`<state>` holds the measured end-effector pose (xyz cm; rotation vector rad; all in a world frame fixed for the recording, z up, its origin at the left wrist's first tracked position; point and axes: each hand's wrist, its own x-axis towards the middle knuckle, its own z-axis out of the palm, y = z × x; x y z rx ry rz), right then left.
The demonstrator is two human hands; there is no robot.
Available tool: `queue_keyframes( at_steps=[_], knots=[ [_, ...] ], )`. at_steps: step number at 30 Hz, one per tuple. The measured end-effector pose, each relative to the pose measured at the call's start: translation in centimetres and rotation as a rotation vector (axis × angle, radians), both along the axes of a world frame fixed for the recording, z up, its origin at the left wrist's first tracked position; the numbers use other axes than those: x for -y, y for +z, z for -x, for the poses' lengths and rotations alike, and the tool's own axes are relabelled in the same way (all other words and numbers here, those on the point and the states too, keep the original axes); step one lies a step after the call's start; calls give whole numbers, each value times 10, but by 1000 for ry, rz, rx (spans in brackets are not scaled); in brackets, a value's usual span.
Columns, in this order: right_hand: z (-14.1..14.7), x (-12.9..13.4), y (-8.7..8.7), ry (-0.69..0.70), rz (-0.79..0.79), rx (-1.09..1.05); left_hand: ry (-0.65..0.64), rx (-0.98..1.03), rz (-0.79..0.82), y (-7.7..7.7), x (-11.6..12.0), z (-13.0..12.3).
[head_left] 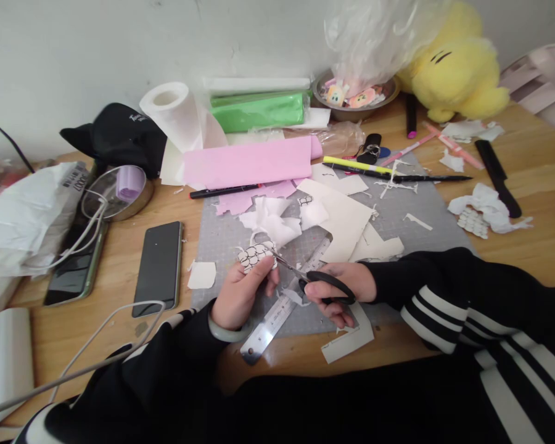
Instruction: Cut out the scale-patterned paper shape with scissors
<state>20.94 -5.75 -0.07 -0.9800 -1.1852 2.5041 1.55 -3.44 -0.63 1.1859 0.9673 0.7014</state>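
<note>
Between the thumb and fingers of my left hand (242,291) is a small white piece with a black scale-like pattern (254,254). My right hand (337,288) is closed on black-handled scissors (329,285), whose blades point left and reach the patterned piece's right edge. Whether the blades touch it cannot be made out. Below the hands a metal ruler (272,325) lies diagonally on the grey cutting mat (222,225). Crumpled white paper (277,221) and cream card pieces (345,213) lie just beyond the hands.
A dark phone (158,265) lies left of the mat, near a white cable (115,320). Pink paper (254,161), a paper roll (176,117) and a metal bowl (383,98) stand behind. A black comb (497,177) and a yellow plush (457,68) are at the right.
</note>
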Motion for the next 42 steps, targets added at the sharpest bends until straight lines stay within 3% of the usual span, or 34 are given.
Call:
queue_keyframes(
  at_steps=[10, 21, 36, 42],
  knots=[
    [0, -1, 0, 3, 16, 5, 74, 7, 51, 1, -1, -3],
    [-1, -1, -1, 3, 12, -8, -75, 25, 59, 3, -1, 0],
    [0, 0, -2, -14, 5, -13, -69, 46, 119, 4, -1, 0],
    [-2, -1, 2, 28, -25, 0, -150, 50, 175, 6, -1, 1]
  ],
)
